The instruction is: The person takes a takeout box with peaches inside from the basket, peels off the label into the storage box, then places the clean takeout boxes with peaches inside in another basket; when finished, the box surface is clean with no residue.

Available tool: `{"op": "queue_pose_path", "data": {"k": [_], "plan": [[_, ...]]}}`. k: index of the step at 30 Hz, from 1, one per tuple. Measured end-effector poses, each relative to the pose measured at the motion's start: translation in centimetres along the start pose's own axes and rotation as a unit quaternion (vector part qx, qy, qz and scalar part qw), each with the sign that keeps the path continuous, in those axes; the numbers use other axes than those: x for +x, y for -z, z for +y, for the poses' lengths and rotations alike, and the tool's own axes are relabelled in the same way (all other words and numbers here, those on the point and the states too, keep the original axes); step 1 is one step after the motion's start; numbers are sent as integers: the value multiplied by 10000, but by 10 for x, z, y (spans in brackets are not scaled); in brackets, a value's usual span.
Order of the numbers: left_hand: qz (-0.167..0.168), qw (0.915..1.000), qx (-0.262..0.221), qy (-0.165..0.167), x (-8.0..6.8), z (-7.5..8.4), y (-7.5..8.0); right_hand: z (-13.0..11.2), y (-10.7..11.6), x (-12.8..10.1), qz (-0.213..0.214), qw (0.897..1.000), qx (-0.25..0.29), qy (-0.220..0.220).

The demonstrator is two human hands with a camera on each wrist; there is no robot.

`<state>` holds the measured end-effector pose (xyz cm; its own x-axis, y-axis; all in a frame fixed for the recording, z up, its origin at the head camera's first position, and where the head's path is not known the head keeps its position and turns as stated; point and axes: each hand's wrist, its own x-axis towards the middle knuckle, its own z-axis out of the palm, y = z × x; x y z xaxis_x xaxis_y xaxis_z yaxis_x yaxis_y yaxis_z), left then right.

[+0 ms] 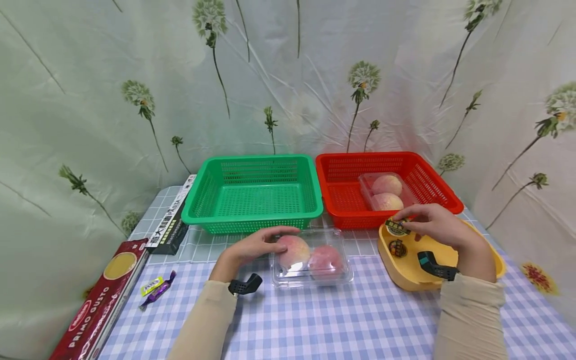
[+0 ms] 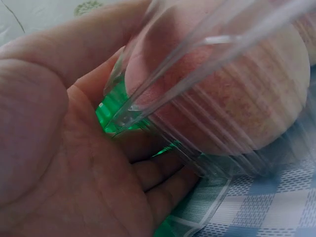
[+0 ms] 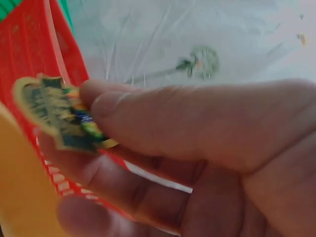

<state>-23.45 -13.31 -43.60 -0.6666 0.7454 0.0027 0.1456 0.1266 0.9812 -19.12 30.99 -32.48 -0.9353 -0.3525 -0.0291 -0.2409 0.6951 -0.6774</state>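
My left hand [image 1: 252, 246] grips the left end of a clear plastic fruit box [image 1: 312, 281] on the table. Its thumb lies over the top and its fingers reach around the side in the left wrist view. Two peaches, one pale pink [image 1: 294, 254] and one redder [image 1: 326, 265], show through the plastic. Over the yellow tub [image 1: 405, 281], my right hand [image 1: 436, 227] pinches a dark green and gold label [image 3: 61, 113] between thumb and fingers. A second, round label [image 1: 398, 248] lies inside the tub beneath it.
Behind stand a green basket [image 1: 252, 223] and a red basket [image 1: 355, 219], the red one holding another box of peaches [image 1: 386, 195]. To the left lie a black-and-white pasta box [image 1: 173, 220], a red pasta pack [image 1: 105, 295], a yellow wrapped sweet [image 1: 151, 285] and a purple one [image 1: 157, 292].
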Motion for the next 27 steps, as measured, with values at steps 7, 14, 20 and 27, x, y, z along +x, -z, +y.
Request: {"op": "queue_pose_path", "data": {"k": [7,14,20,27], "plan": [[-21,10000,-15,54,-1,1,0,28,7,-6,-371,9962,18,-791],[-59,9999,-91,18,-1,-1,2,57,4,-7,-460,9901,31,-1323],[-76,9990,-420,-92,-2,1,1,70,1,-7,-492,9875,143,-1492],[96,9957,-913,81,-3,7,-1,67,5,-10,-170,9889,-457,-1405]]}}
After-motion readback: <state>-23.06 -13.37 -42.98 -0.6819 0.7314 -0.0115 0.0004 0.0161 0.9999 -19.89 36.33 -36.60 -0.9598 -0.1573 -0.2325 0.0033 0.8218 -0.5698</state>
